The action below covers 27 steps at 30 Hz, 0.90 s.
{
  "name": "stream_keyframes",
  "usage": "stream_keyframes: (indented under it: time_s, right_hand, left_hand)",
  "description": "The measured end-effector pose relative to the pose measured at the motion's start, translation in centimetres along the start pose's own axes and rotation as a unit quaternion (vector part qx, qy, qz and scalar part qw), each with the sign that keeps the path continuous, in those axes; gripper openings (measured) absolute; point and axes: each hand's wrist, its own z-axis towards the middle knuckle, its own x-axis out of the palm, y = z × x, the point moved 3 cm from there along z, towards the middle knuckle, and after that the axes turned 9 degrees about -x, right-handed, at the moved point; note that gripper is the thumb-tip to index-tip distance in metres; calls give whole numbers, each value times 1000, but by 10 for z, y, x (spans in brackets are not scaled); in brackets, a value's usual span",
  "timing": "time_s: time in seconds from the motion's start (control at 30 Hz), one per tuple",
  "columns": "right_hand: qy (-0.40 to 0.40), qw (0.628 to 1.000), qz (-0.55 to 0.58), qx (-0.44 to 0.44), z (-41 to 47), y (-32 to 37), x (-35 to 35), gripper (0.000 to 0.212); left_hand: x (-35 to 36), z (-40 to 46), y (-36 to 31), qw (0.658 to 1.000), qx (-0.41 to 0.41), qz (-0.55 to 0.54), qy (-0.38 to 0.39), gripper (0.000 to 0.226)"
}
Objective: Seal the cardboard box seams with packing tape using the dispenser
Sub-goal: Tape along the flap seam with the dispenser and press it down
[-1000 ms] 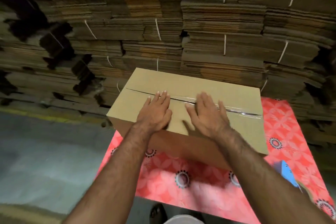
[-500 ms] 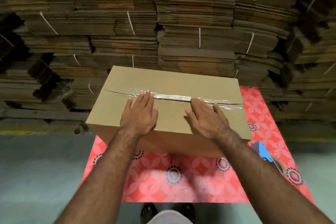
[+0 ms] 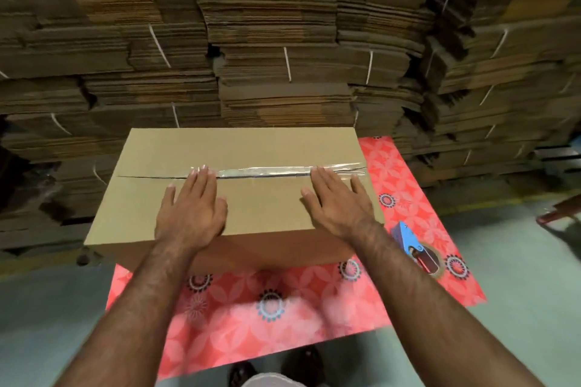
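Pressing the tape [image 3: 264, 171] down along the top seam is the step in hand: both hands lie flat and open on the box [image 3: 239, 154], gripping nothing, left hand [image 3: 190, 209] and right hand [image 3: 337, 200] best sliding outward with firm fingertips, especially toward the still-bare left end. Compared with half a second earlier, the hands sit farther apart; the dispenser [image 3: 416, 250] lies on the red cloth [image 3: 283, 317] beside the box.

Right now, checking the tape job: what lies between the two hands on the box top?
In the head view: shiny tape along the seam, otherwise bare cardboard.
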Motion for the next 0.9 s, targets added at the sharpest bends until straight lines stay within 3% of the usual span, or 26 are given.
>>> stream_keyframes:
  time_s: [0.13,0.23,0.3,0.4,0.43,0.6,0.7,0.9]
  right_hand:
    - [-15,998,-17,59,-13,-47,-11,74]
    - [13,978,3,210,-31,-91,-12,100]
    - [-10,969,7,247,-49,-110,-22,107]
    - [-131,978,15,159,-41,-89,-43,67]
    - [-132,985,23,111,-30,-67,-46,63]
    - [-4,994,6,-105,27,73,-12,63]
    - [20,991,1,-133,38,100,6,60]
    - [32,992,13,-119,37,92,15,62]
  left_hand:
    - [0,1,-1,1000,-5,-2,-1,67]
    - [-2,-1,0,1000,-7,3,4,64]
    - [-2,0,0,1000,-5,4,1,63]
    - [-6,0,-7,1000,-1,3,-5,62]
    - [-6,-1,-10,1000,-1,-1,-9,62]
    - [-6,-4,-38,996,86,-22,3,69]
    - [-3,-3,-36,993,113,1,20,61]
    - [-11,-7,35,999,36,22,-1,59]
